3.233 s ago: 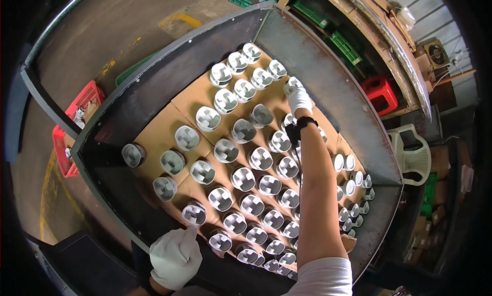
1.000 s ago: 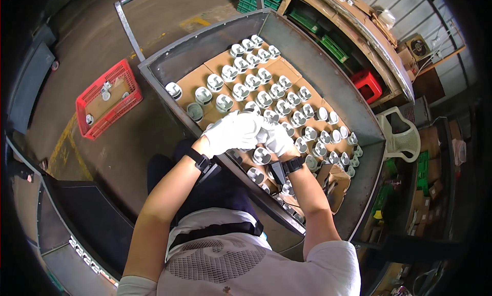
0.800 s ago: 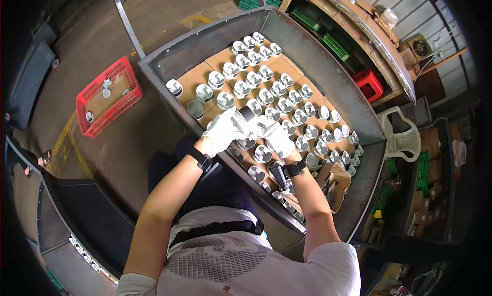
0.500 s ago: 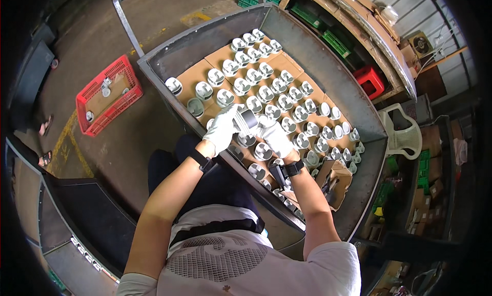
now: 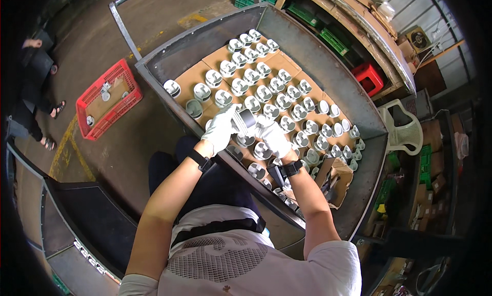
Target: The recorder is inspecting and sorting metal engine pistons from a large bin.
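My left hand, in a white glove, is closed around a piston with a dark skirt and a silvery ringed end, tipped on its side above the bin. My right hand, gloved as well, meets the piston's right side with bent fingers; what its fingertips grip is hidden. Beneath and beyond both hands, many silvery pistons stand in rows on brown cardboard inside a dark metal bin.
An open cardboard box with dark tools sits in the bin's near right corner. A red crate with a few parts lies on the floor at left, near another person's sandalled feet. A pale plastic chair stands at right.
At the far left, the other person has come further into view, with a hand and legs showing. My hands and the piston stay nearly in place; the view shifts slightly.
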Action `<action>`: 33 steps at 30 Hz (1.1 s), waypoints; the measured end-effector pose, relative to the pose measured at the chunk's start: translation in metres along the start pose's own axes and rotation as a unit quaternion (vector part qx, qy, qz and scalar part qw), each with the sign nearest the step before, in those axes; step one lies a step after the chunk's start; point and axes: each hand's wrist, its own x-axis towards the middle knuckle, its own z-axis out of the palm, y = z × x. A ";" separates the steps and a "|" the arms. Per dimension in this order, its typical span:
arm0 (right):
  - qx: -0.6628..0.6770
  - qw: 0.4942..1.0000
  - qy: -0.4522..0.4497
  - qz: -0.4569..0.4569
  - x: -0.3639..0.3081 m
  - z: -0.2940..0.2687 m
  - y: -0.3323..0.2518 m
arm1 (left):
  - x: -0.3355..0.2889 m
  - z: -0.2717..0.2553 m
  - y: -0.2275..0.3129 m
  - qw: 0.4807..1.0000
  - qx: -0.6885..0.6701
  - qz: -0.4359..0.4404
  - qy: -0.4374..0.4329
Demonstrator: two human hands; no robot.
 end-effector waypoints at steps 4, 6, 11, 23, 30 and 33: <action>0.046 0.999 0.016 -0.006 -0.003 0.002 0.002 | -0.004 0.005 0.005 1.000 0.006 -0.009 0.000; 0.020 1.000 0.005 -0.019 0.001 0.014 -0.018 | -0.006 -0.001 0.004 1.000 0.020 -0.010 0.004; -0.092 0.995 0.024 -0.002 0.010 0.041 -0.070 | -0.003 -0.008 -0.004 0.997 0.056 0.047 -0.007; -0.049 0.998 0.046 0.016 0.010 0.053 -0.081 | -0.008 0.007 0.010 0.998 0.057 0.001 0.001; -0.142 0.988 0.045 -0.031 0.003 0.050 -0.097 | -0.013 0.001 0.022 0.949 0.292 0.083 -0.087; -0.265 0.959 0.028 -0.092 0.000 0.036 -0.095 | -0.013 0.013 0.020 0.997 0.009 0.045 -0.054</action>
